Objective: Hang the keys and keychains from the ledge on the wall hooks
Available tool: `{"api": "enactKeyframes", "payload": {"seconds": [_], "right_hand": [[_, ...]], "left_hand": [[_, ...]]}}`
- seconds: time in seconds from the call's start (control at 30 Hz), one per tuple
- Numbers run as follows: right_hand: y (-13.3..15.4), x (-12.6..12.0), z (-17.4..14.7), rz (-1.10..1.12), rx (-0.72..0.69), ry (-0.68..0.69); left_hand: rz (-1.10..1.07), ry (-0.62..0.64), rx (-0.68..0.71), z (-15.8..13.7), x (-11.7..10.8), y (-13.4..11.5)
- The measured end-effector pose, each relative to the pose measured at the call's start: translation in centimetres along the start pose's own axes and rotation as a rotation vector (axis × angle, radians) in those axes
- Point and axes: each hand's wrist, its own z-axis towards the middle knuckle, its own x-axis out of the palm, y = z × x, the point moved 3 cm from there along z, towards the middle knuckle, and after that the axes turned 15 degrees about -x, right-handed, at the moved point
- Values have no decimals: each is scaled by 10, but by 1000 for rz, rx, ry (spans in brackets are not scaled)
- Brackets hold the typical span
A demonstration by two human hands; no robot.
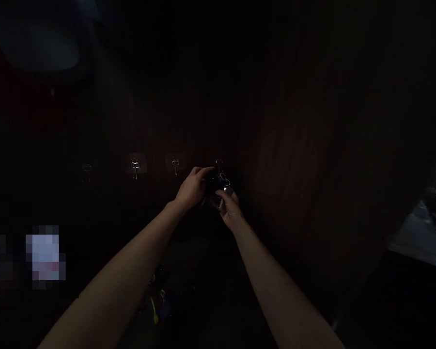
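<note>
Two bare hands are at a small metal hook (219,162) on a dark upright surface. Below it shows a shiny metal ring (225,181), linked to a small silvery piece (227,190) that looks like a key-ring fob. My right hand (231,207) is closed around this piece, thumb pointing left across it. My left hand (194,188) is just left of the ring, its index finger stretched toward the hook and its other fingers lost in shadow. Between the hands is something dark that I cannot make out. Whether the ring hangs on the hook is unclear.
Further hooks line the surface to the left: one near my left hand (175,165), a brighter hook (135,167) and a faint hook (86,169). A dark brownish panel (290,160) rises on the right. Low down lies a yellow strip (154,310).
</note>
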Motion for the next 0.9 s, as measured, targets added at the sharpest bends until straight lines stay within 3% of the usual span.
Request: {"api": "enactKeyframes", "payload": {"seconds": [0.13,0.3,0.5,0.73,0.83,0.9], "right_hand": [[2,-5,-3,251,212,35],[12,-1,-8,454,193,189],[28,9,2,338,131,49],[64,19,8,324,69,155],[47,3,-19,88,103,106],[21,-8,-46,-87,186,158]], "left_hand": [[268,101,-9,25,4,-8],[474,147,-25,29,5,-13],[512,124,-4,26,7,-19],[445,142,-29,24,8,-16],[331,159,-37,10,8,-4],[242,141,-44,-10,6,10]]}}
